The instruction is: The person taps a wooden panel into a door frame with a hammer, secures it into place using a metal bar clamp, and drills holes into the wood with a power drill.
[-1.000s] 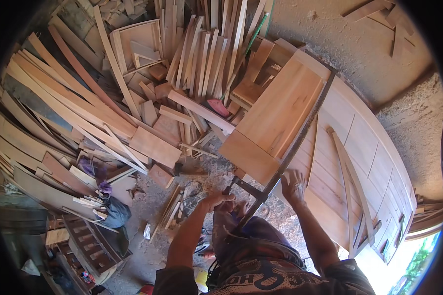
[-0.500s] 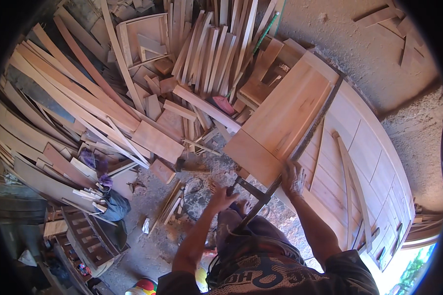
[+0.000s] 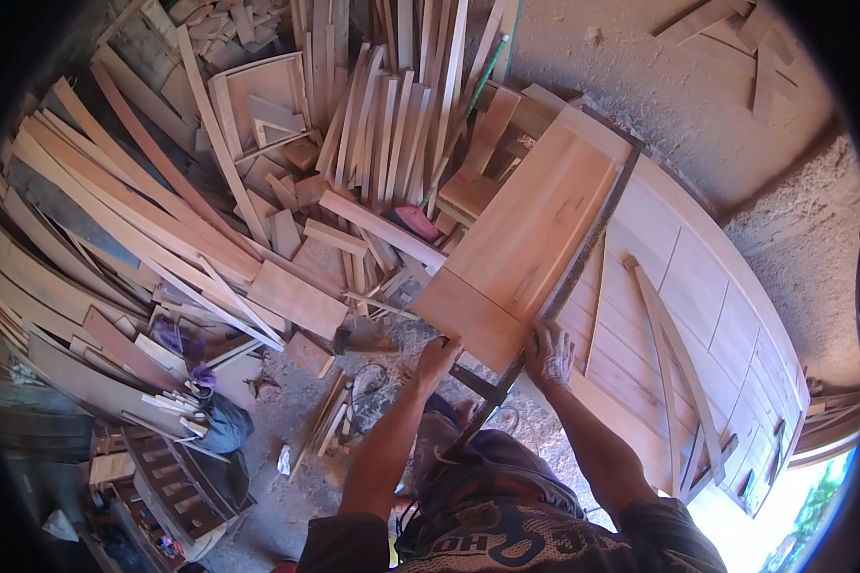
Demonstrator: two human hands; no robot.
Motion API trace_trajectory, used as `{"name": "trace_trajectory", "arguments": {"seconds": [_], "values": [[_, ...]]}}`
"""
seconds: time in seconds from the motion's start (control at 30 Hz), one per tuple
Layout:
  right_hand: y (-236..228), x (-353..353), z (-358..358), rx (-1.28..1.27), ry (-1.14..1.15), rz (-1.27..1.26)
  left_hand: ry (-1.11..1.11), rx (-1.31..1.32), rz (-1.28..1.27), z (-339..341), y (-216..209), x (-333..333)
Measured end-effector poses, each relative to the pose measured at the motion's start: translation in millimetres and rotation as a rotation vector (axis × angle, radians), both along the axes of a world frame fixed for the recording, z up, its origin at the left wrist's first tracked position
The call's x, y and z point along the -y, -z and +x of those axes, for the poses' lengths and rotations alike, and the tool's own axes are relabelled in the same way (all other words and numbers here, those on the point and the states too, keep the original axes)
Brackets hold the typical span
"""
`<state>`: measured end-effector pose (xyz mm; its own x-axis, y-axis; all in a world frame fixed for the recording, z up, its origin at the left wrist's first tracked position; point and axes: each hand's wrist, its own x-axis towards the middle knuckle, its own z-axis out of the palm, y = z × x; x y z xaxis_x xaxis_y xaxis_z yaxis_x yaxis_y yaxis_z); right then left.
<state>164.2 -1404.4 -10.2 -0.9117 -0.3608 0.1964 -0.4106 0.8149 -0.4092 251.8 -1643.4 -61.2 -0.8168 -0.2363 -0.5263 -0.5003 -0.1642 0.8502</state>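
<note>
I cannot tell whether my curled left hand (image 3: pixel 438 359) or right hand (image 3: pixel 549 355) grasps the long dark metal bar clamp (image 3: pixel 582 254) running between them, the light-brown rectangular wooden panel (image 3: pixel 530 229) just beyond both.

long dark clamp (image 3: pixel 576 272) spans wooden panel (image 3: pixel 535 229)
</note>
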Motion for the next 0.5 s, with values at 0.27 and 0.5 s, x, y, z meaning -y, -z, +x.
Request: {"name": "trace_trajectory", "arguments": {"seconds": [0.27, 0.5], "values": [[0.9, 0.7, -0.8, 0.014, -0.016, 0.003, -0.037, 0.001, -0.101, 1.0, 21.5, 0.5], [0.6, -9.4, -4.3, -0.005, -0.005, 0.003, 0.181, 0.048, 0.241, 24.6, -22.3, 22.0]]}}
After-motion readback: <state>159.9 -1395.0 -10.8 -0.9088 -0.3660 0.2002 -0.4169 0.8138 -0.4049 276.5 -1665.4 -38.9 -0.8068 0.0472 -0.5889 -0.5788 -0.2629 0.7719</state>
